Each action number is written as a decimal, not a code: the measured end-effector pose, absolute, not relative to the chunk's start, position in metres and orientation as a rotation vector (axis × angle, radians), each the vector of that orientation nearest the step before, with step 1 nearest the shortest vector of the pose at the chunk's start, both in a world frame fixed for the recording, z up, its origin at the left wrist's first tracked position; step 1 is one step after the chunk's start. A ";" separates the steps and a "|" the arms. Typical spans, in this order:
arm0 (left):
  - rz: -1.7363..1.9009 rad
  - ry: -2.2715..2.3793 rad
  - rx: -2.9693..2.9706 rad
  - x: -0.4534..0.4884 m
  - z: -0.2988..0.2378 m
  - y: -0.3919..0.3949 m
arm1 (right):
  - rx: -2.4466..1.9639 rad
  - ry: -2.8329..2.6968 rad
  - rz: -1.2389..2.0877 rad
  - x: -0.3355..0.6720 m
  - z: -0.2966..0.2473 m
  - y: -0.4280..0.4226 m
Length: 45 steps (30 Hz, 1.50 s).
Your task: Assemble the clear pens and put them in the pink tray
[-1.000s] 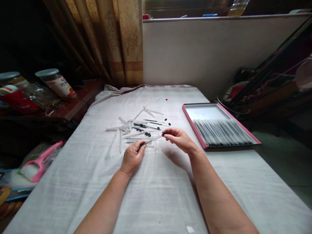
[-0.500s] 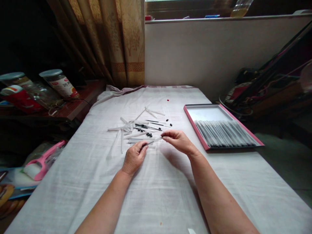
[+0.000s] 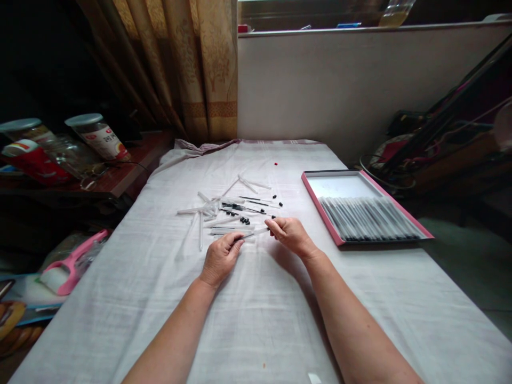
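My left hand (image 3: 222, 258) is closed in a pinch around one end of a slim gel pen (image 3: 256, 233) with a clear barrel and a dark core. The thumb and fingers of my right hand (image 3: 294, 237) grip the pen's far end, where a small dark piece shows at the fingertips. Just beyond my hands lie loose clear pen barrels (image 3: 200, 232), thin black-filled refills (image 3: 252, 213) and several small black caps (image 3: 245, 220). One black cap (image 3: 273, 217) sits right behind my right fingers.
At the right stands a pink-edged box (image 3: 320, 213) with a row of clear, dark-cored pens (image 3: 372, 218). A tiny red piece (image 3: 276, 164) lies toward the back of the white cloth (image 3: 240, 320). Pink scissors (image 3: 74, 261) and lidded jars (image 3: 98, 136) are off to the left.
My right hand has shifted slightly down and its fingers have curled in more at the pen's end. A black cap behind it now shows. My left hand stays nearly still.
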<state>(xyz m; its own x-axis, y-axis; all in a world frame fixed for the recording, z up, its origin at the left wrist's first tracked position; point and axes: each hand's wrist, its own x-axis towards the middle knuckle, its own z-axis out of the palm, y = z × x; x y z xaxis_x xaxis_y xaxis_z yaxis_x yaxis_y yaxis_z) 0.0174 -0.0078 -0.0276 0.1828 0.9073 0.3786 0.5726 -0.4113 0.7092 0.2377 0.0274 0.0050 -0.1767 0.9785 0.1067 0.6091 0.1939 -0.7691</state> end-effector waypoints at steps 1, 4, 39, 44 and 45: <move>1.103 1.393 2.055 0.018 -0.028 -0.008 | -1.501 -1.858 0.789 0.238 0.004 0.028; 1.092 1.405 2.053 0.018 -0.027 -0.008 | -1.429 -1.778 0.942 0.241 0.003 0.027; 1.067 1.431 2.074 0.017 -0.028 -0.007 | -1.235 -1.652 1.251 0.247 0.008 0.026; 1.064 1.430 2.073 0.017 -0.028 -0.007 | -1.323 -1.666 1.251 0.245 0.006 0.025; 1.060 1.430 2.071 0.017 -0.027 -0.007 | -1.296 -1.649 1.274 0.245 0.006 0.025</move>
